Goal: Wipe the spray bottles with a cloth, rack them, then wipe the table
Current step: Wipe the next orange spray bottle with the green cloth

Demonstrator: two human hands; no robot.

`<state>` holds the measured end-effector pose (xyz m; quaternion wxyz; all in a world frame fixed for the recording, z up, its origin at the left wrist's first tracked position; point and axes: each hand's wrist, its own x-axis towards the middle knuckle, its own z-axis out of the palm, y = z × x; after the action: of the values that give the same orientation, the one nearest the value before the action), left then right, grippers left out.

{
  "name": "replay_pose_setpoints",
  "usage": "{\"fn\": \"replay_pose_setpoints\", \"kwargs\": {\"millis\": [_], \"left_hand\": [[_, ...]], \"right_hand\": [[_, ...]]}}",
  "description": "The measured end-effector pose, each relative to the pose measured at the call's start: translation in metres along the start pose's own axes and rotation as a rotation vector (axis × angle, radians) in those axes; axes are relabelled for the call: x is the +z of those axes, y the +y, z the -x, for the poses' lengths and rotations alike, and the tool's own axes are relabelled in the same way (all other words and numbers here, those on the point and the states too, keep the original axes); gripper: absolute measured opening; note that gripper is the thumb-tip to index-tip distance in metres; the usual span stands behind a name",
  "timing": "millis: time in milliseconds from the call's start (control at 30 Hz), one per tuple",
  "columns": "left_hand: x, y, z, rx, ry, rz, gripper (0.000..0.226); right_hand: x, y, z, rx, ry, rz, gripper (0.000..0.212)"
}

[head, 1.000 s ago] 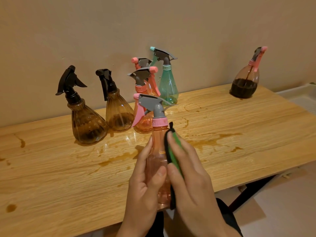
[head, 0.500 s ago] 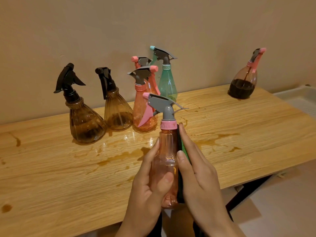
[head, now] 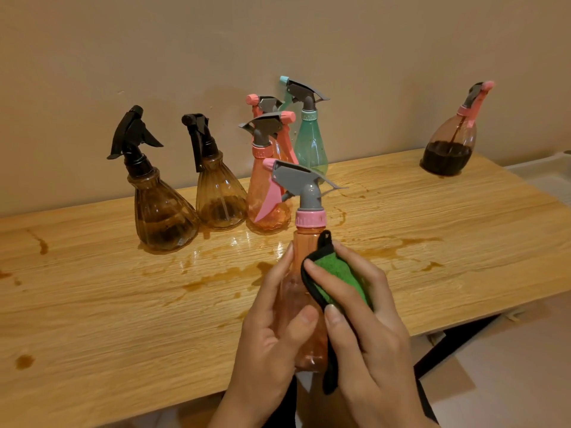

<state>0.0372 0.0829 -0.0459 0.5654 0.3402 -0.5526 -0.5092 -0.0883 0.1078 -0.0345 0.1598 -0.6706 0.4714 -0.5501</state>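
The left hand curls round a translucent orange plastic spray bottle with a grey trigger head, upright between both hands above the stained wooden bench. The right hand pinches a green, black-edged cloth against the bottle's side. This looks like the bottle-wiping step. The next move probably calls for turning the bottle to reach its unwiped faces.

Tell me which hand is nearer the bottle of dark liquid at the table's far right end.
Right. The right hand, pressing the green cloth to the held pink bottle, lies nearer the dark-liquid bottle, below and left of it; the left hand grips farther left.
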Motion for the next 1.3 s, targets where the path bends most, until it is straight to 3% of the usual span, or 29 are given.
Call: {"fn": "replay_pose_setpoints", "kwargs": {"millis": [200,367,633,900,1100,1200,1300], "left_hand": [[-0.001,0.000,0.001,0.007,0.094,0.075,0.061],[-0.002,0.003,-0.001,-0.024,0.044,0.026,0.081],[-0.001,-0.003,-0.002,-0.080,0.067,0.100,0.054],[-0.003,-0.002,-0.005,-0.020,0.191,0.024,0.058],[0.001,-0.003,-0.001,-0.014,0.190,-0.064,0.054],[0.002,-0.001,-0.003,-0.052,0.158,-0.070,0.072],[-0.001,-0.002,-0.004,-0.041,0.180,-0.018,0.061]], "right_hand": [[0.008,0.004,0.015,0.114,0.009,-0.134,0.043],[0.005,0.009,0.004,0.115,-0.035,-0.163,0.045],[0.003,0.014,0.003,0.035,-0.118,-0.056,0.063],[0.009,0.012,0.009,0.085,-0.174,-0.081,0.076],[0.004,0.017,0.003,0.149,-0.105,-0.130,0.064],[-0.002,0.015,-0.006,0.152,-0.133,-0.142,0.060],[0.000,0.016,-0.002,0.105,-0.206,-0.111,0.064]]}}
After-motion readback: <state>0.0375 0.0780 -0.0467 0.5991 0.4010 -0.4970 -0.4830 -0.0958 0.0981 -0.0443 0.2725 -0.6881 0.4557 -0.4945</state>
